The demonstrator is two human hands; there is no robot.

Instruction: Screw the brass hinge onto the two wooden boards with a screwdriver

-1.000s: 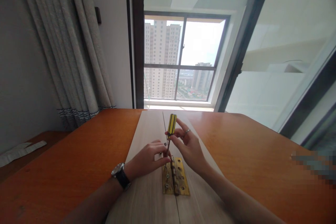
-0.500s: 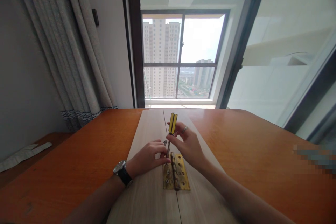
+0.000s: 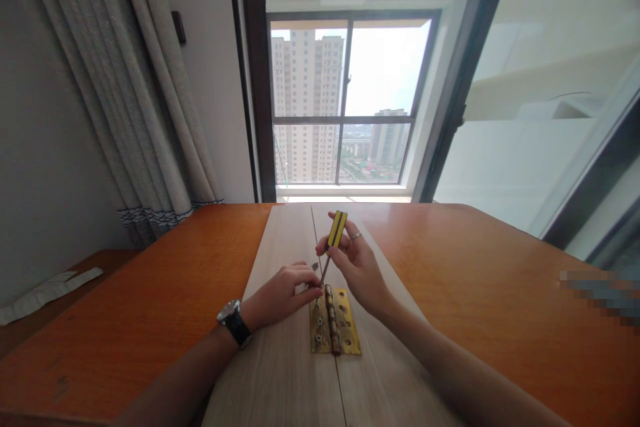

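My right hand (image 3: pixel 359 267) grips a screwdriver (image 3: pixel 338 229) by its yellow-and-black handle, with the shaft slanting down to the left. At the shaft's lower end, the fingertips of my left hand (image 3: pixel 295 287) are pinched together round it; whether a screw is also between them is hidden. Just below lies a brass hinge (image 3: pixel 345 327), open flat across the seam of two pale wooden boards (image 3: pixel 270 373). Screw heads show in its left leaf, while the right leaf has bare holes. Some small metal pieces, likely screws (image 3: pixel 315 267), lie beyond my left fingers.
The boards rest on an orange-brown wooden table (image 3: pixel 165 307). A pale strip (image 3: pixel 55 293) lies at the far left, below a grey curtain (image 3: pixel 155 113). Behind the table are dark-framed glass doors and a window (image 3: pixel 345 120). A blurred patch (image 3: pixel 600 293) sits at the right edge.
The screwdriver's handle has tipped further to the right, and my right hand has shifted its grip on it. My left fingertips have moved slightly up, uncovering more of the hinge's left leaf.
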